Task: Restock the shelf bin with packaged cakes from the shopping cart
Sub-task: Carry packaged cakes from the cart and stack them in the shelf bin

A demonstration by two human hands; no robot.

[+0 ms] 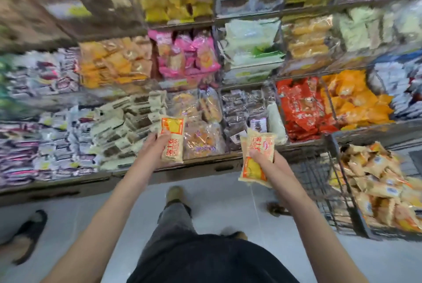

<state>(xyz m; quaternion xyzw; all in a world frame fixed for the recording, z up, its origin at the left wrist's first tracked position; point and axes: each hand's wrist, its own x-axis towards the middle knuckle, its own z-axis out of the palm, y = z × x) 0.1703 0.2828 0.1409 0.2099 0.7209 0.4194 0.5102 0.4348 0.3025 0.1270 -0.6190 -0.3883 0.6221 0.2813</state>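
Left hand point(153, 145): grip clamped on one cream-and-orange cake pack point(172, 136), held upright in front of the low shelf bin point(201, 123) of clear-wrapped golden cakes. Right hand point(266, 157): grip clamped on a second cake pack point(257, 159), perhaps two stacked, cannot tell; orange end points down, over the floor point(217, 202) just short of the shelf edge. Shopping cart point(338, 191) stands at right, wire-sided, heaped with more orange-and-cream packs point(383, 186). Shelves above are motion-blurred. A sandalled foot point(27, 234) of another person shows at far left.
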